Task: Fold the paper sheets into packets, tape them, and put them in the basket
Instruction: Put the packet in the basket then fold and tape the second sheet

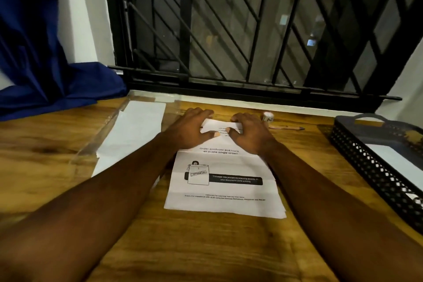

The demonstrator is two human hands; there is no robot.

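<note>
fold step | left hand [194, 129] + right hand [250, 134] both pinch far flap of printed sheet [225, 186], frame centre | risk: uneven pull skews crease, edges misalign | sheet may slide on wood table [206, 249]

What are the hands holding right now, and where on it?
The left hand and right hand both pinch the white printed paper sheet at its far end, folded over toward the person.

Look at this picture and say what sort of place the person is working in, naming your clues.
Probably a room in a home, at a desk by a window. Clues: the wooden tabletop, the black window grille right behind it, and a blue curtain hanging at the left.
</note>
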